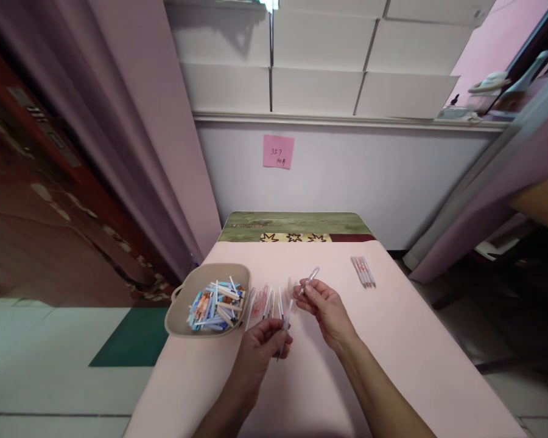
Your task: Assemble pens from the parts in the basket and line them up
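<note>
Two bare forearms [379,389] lie nearest the camera, reaching forward over a pink table cover [420,353]. We find the left hand [261,342] pinching a slim pen [288,315] between thumb and fingers, the pen tilted. We find the right hand [327,305], a little beyond and to the right of that grip, pinching a clear-bodied pen [311,277] by thumb and fingertips, its far end angled up to the right. Both hands are near each other but apart. Just beyond the left grip we record several loose pens [259,301], pinkish and pale, on the cover; we cannot tell their number, as the hand partly hides them. Left of both grips stands a beige basket [174,313], holding a heap of blue, white, cream and orange-brown pens [214,307]. Right of the right grip, well apart, we note a group of pens laid side by side [363,272]. Beyond both grips, we observe a handwritten pink note [278,151] on the wall [347,176].
</note>
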Motion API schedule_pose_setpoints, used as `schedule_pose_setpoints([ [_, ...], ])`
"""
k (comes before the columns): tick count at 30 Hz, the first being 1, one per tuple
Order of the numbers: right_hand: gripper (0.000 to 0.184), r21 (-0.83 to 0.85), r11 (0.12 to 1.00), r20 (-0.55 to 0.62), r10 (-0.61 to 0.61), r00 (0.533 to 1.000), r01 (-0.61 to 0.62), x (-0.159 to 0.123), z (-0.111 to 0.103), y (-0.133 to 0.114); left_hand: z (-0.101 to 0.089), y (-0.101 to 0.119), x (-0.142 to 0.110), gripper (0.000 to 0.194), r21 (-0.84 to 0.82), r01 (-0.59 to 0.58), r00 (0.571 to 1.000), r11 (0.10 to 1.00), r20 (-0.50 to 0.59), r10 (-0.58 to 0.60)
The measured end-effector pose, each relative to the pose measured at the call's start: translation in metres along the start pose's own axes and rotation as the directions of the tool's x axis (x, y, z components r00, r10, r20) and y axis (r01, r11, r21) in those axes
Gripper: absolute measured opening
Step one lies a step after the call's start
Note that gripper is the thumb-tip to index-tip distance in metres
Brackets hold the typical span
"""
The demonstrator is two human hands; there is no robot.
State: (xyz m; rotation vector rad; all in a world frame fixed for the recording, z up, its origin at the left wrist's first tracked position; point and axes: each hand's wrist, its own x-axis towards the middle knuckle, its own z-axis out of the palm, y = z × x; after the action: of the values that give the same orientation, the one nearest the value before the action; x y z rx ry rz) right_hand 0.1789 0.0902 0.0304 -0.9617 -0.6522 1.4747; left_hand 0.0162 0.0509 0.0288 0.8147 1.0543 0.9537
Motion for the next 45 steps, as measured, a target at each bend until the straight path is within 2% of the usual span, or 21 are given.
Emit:
schedule_pose_setpoints([
  [12, 0.037, -0.151, 0.988, 0.132, 0.010, 0.991, 0.010, -0.007, 0.002, 0.001, 0.002, 0.002, -0.002, 0.026, 0.011, -0.003, 1.000, 1.000, 0.028, 0.003],
  [17, 0.034, -0.163, 0.986, 0.257, 0.081, 0.963, -0.039, -0.011, 0.008, 0.000, 0.001, 0.006, -0.001, 0.026, -0.076, 0.043, 0.996, 0.996, 0.081, -0.037],
  [24, 0.033, -0.119, 0.986, 0.354, 0.153, 0.922, -0.118, -0.011, 0.012, -0.004, 0.002, 0.010, -0.003, 0.027, -0.261, 0.155, 0.977, 0.953, 0.182, -0.109],
  [27, 0.033, -0.142, 0.985, 0.346, 0.145, 0.927, -0.101, -0.011, 0.014, -0.003, 0.002, 0.008, -0.003, 0.025, -0.268, 0.148, 0.980, 0.952, 0.170, -0.104],
  [33, 0.035, -0.183, 0.982, 0.264, 0.087, 0.961, -0.039, -0.014, 0.016, 0.002, 0.002, 0.003, -0.003, 0.024, -0.182, 0.084, 0.991, 0.980, 0.121, -0.062],
  [35, 0.038, -0.135, 0.990, 0.283, 0.087, 0.955, -0.050, -0.015, 0.015, 0.003, 0.002, 0.002, -0.002, 0.023, -0.175, 0.082, 0.991, 0.981, 0.121, -0.061],
  [39, 0.041, -0.099, 0.984, 0.360, 0.173, 0.917, -0.147, -0.014, 0.011, 0.009, 0.003, 0.000, -0.001, 0.021, -0.185, 0.074, 0.990, 0.980, 0.130, -0.050],
  [43, 0.037, -0.123, 0.986, 0.256, 0.140, 0.957, -0.112, -0.012, 0.009, 0.016, 0.005, -0.001, 0.000, 0.022, -0.181, 0.076, 0.988, 0.981, 0.144, -0.050],
  [45, 0.041, -0.114, 0.990, 0.255, 0.106, 0.961, -0.079, -0.013, 0.010, 0.016, 0.005, 0.000, 0.000, 0.022, -0.180, 0.072, 0.989, 0.981, 0.142, -0.047],
])
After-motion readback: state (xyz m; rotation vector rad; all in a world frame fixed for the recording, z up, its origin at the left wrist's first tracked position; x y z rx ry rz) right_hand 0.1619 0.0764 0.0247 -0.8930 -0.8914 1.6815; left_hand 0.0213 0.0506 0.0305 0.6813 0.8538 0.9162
